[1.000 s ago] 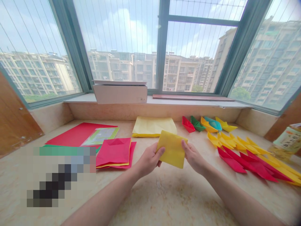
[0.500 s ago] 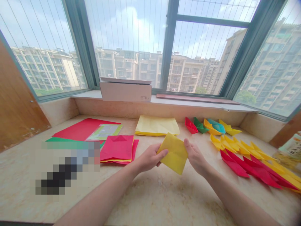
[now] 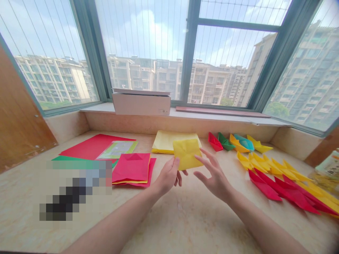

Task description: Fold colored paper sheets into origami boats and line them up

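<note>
A single head-worn camera looks forward and down, close over the stone ledge (image 3: pixel 169 225), facing the window (image 3: pixel 148 46).

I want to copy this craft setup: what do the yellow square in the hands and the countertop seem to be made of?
The yellow square, pinched by the left hand, looks like thin matte craft paper: it shows fold creases. The countertop looks like polished marble or similar stone, beige, veined and faintly glossy.

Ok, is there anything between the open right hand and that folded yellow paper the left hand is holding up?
Nothing visible. The right hand is open, fingers spread, beside the folded yellow paper, which the left hand pinches at its lower left edge. Only a gap of bare counter shows below them.
</note>
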`<state>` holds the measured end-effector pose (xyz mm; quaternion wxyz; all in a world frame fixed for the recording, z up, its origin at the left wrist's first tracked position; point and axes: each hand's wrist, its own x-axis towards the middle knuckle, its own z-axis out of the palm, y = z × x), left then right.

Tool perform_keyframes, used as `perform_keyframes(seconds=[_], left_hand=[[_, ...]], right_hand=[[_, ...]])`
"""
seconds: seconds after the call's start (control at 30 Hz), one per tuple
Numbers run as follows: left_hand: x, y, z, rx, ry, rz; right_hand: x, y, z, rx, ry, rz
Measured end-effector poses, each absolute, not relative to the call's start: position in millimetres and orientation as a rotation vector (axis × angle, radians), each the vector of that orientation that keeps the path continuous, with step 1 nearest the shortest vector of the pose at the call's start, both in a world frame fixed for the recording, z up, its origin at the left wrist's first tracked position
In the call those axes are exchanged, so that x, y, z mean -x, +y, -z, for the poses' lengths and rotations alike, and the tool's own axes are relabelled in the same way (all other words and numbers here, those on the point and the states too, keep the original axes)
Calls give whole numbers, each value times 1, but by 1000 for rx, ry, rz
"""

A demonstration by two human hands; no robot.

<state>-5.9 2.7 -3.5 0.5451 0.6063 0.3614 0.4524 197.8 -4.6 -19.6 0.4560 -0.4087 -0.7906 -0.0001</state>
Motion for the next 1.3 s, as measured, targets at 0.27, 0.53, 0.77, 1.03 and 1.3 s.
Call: perform_keyframes(seconds=[0.27,0.53,0.77,1.03,1.3], left_hand=[[4,-7,-4,-1417,625,-865],[11,10,2,-1211,860,-1161],[35,23,8,-2521,1124,-980],[41,17,5,-2642,885,-627],[46,38,18,-2607,1075,-533]], right_hand=[[-195,-3,29,897,-2013,-122],[-199,1,32,845,-2131,-277],[-201,-5,30,959,-2401,-532],[-208,2,29,1036,-2348,-529],[-198,11,28,1270,-2183,-364]])
